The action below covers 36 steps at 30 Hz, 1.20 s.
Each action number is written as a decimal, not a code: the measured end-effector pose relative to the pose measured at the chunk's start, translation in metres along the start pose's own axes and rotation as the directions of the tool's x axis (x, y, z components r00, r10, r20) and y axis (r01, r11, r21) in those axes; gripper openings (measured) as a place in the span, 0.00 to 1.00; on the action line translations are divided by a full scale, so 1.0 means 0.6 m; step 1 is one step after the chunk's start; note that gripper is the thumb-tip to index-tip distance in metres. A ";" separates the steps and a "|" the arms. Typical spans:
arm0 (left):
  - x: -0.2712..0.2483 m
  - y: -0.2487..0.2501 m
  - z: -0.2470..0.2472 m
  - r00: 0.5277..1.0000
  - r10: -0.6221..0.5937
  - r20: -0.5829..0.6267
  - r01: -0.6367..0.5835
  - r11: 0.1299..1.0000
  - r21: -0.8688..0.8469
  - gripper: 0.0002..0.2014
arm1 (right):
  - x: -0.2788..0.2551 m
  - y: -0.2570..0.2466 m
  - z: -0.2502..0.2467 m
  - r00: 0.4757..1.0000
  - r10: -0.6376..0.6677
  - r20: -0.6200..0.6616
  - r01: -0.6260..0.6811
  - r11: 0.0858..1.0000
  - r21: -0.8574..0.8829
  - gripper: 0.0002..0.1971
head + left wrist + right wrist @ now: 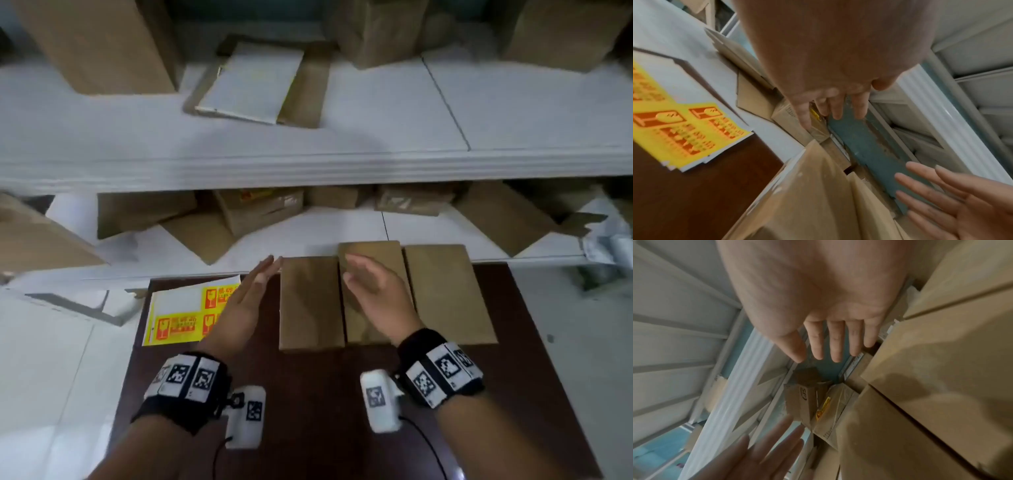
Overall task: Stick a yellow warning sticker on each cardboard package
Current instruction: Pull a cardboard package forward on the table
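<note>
Three bare boxes lie mid-frame; both hands, left and right, hover empty with fingers relaxed, so peel one sticker cleanly from the sheet at lower left first.

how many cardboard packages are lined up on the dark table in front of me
3, side by side: left package, middle package under the right hand, right package. More boxes sit on the shelves behind.

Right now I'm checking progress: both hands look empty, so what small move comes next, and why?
Probably the left hand should drop to the sticker sheet beside it and peel one. Both hands are open, the right hand holds nothing, and the three packages show no sticker.
</note>
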State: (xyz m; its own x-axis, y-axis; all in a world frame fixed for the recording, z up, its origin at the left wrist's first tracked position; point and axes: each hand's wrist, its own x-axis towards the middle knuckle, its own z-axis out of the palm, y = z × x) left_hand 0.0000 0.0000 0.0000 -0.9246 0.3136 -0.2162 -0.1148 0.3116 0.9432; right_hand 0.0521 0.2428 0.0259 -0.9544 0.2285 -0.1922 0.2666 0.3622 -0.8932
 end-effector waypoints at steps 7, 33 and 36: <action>-0.006 -0.076 0.042 0.991 0.129 -0.045 -0.132 0.988 -0.081 0.29 | -0.010 0.079 0.042 0.995 -0.099 0.018 0.098 0.994 0.046 0.18; -0.111 -0.105 0.071 0.962 0.167 -0.214 -0.183 0.982 -0.056 0.22 | -0.135 0.074 0.104 0.961 -0.278 0.000 0.277 0.957 -0.081 0.19; -0.090 -0.111 0.066 0.966 0.154 -0.207 -0.146 0.988 0.050 0.25 | -0.112 0.068 0.093 0.974 -0.228 0.016 0.228 0.969 -0.091 0.19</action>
State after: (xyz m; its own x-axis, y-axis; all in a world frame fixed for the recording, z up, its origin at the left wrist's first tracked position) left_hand 0.0720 -0.0023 -0.0611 -0.9862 0.1653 -0.0118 0.0401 0.3072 0.9508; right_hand 0.1194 0.1919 -0.0204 -0.9920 0.1259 0.0099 0.0529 0.4857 -0.8725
